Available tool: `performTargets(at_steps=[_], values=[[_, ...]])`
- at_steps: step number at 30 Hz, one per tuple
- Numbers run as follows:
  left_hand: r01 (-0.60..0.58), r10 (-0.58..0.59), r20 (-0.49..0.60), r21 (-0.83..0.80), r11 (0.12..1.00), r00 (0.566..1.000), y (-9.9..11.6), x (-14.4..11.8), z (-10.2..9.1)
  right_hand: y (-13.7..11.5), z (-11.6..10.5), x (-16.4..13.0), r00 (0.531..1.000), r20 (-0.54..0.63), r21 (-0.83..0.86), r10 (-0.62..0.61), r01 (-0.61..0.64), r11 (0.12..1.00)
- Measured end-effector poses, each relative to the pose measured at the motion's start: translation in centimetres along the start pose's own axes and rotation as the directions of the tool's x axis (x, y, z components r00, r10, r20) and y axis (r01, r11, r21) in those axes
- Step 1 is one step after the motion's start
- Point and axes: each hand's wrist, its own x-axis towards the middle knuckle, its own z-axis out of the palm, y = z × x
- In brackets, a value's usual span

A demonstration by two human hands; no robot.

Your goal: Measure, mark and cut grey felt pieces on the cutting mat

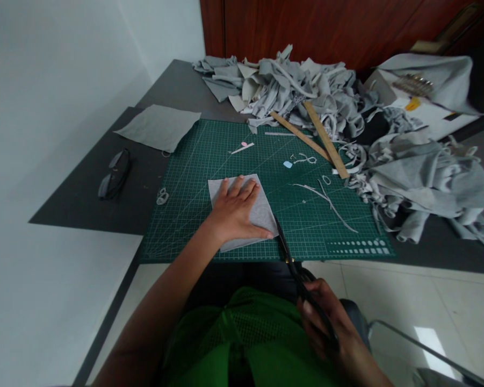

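Fingers [242,189] of the left hand [234,212] lie spread and flat on a small grey fabric piece [261,212], pinning it to the green cutting mat [209,161]; the thumb reaches to the cloth's near right corner. Just beside that thumb sit the blade tips of the black scissors [292,263], whose handles are gripped in the closed right hand [330,328] at the table's near edge, above a green garment. Thin grey offcuts [326,201] lie on the mat to the right. Farther back, two wooden rulers [320,141] rest against a heap of grey scraps [298,86]. Left of the mat, on the dark table [84,199], lie a larger grey square [159,126] and dark glasses [115,174].
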Motion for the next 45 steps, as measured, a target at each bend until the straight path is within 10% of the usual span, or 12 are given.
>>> performTargets(at_steps=[45], values=[[0.011,-0.013,0.040,0.047,0.999,0.999,0.3,-0.2,-0.6,1.4,0.4,-0.1,0.999,-0.030,0.003,-0.029,0.030,1.000]])
